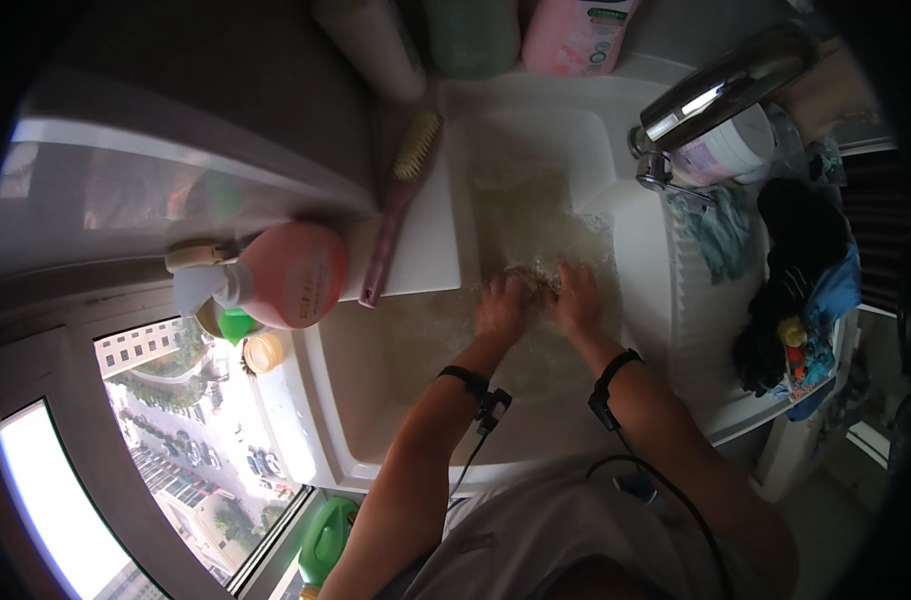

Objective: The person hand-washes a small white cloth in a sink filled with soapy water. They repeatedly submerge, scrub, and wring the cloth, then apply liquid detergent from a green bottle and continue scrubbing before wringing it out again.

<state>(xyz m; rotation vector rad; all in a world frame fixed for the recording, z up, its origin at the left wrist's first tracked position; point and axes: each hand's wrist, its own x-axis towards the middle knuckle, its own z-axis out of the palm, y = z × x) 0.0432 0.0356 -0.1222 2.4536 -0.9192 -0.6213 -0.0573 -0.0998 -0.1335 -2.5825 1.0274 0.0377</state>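
My left hand (500,306) and my right hand (577,300) are at the surface of cloudy water in a white laundry sink (605,196). Their fingertips dip under, pointing away from me and angled toward each other. Froth and a brownish, bubbly patch (536,280) show between the fingers. Whether that is wet cloth or only foam is hard to make out. The murky water hides the fingertips and anything under them. A black strap with a small device circles each wrist.
A scrubbing brush (401,202) lies on the white ledge left of the basin, near a pink pump bottle (296,274). A chrome faucet (725,86) overhangs the right. Dark clothes (797,225) and a grey-green cloth (719,234) lie by the ridged washboard (680,315).
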